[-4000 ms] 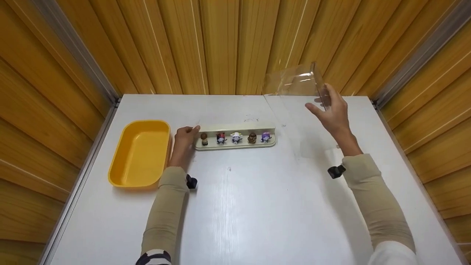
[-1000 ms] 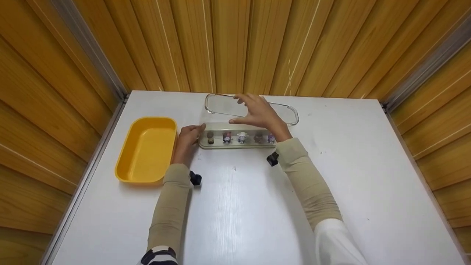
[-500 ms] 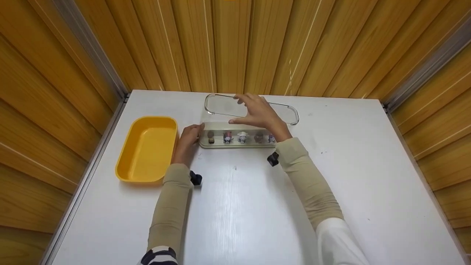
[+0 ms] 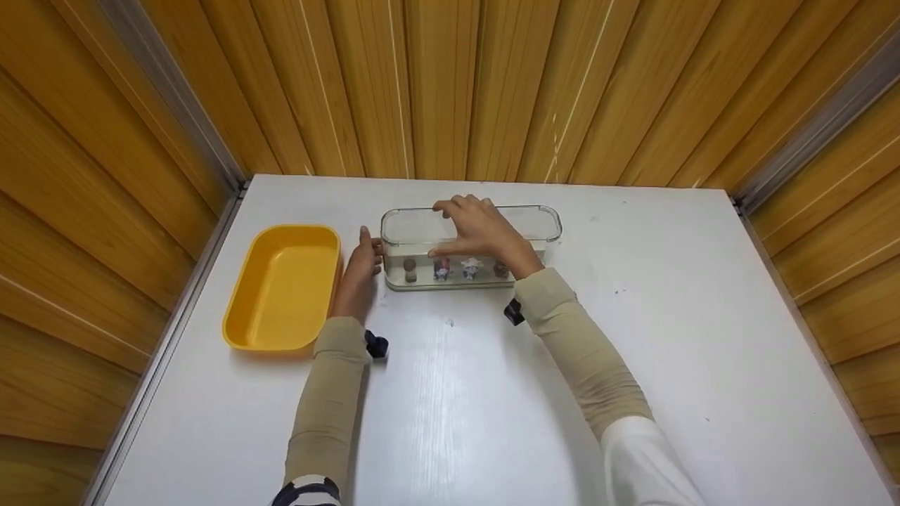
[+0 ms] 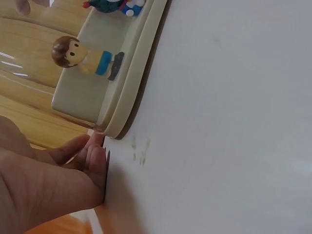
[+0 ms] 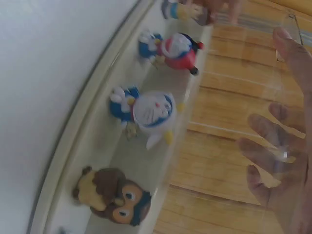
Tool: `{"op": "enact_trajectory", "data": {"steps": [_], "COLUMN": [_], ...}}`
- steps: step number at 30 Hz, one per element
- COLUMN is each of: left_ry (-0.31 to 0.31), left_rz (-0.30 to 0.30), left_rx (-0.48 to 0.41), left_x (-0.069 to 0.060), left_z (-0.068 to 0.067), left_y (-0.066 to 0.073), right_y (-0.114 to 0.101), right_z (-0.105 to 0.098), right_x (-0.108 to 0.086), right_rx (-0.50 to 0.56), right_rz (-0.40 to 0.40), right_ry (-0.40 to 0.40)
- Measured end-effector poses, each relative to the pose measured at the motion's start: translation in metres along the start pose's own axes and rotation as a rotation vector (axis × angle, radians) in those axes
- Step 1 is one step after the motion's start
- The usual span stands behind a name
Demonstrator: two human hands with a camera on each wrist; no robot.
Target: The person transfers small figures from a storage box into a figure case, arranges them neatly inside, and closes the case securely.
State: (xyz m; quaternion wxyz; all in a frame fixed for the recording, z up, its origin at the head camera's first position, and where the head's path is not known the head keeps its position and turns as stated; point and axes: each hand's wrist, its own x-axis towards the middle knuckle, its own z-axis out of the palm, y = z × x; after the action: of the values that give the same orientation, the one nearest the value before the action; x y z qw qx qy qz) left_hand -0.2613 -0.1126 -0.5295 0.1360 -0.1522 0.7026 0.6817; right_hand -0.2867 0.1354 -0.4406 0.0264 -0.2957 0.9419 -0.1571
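Note:
A long clear plastic display cover (image 4: 540,222) stands over the pale display base (image 4: 450,287) in the head view. Across the cover's width, my right hand (image 4: 484,230) grips it with thumb and fingers spread. Behind the clear wall, several small figurines (image 4: 470,268) stand in a row on the base. My left hand (image 4: 360,270) is at the base's left end, fingertips against or very near its corner. In the left wrist view, a brown-haired figurine (image 5: 80,56) is nearest that hand. The right wrist view shows a white-hooded blue figurine (image 6: 146,112) and a brown figurine (image 6: 114,195).
A yellow tray (image 4: 238,309) lies left of my left forearm. The white table (image 4: 450,393) carries all of this. Wood-patterned panels (image 4: 436,84) rise at its back and sides.
My right hand brought the clear cover from the far right to above the base, then lowered it toward the front. My left hand's fingers loosened from the base's left end.

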Motion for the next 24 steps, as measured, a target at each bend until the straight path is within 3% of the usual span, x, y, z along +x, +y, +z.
{"op": "enact_trajectory", "data": {"steps": [12, 17, 20, 24], "left_ry": [0.032, 0.084, 0.068, -0.004], "left_rz": [0.005, 0.075, 0.136, 0.166], "left_rx": [0.053, 0.086, 0.043, 0.071], "left_x": [0.004, 0.004, -0.005, -0.033], "left_z": [0.004, 0.005, 0.003, -0.004], "left_y": [0.004, -0.005, -0.015, -0.023], "right_y": [0.002, 0.000, -0.002, -0.005], "right_z": [0.001, 0.004, 0.005, 0.007], "right_x": [0.000, 0.003, 0.004, 0.004], "right_rx": [-0.042, -0.111, -0.146, -0.151], "right_rz": [0.026, 0.029, 0.026, 0.008], "right_ry": [0.005, -0.036, -0.058, -0.080]}}
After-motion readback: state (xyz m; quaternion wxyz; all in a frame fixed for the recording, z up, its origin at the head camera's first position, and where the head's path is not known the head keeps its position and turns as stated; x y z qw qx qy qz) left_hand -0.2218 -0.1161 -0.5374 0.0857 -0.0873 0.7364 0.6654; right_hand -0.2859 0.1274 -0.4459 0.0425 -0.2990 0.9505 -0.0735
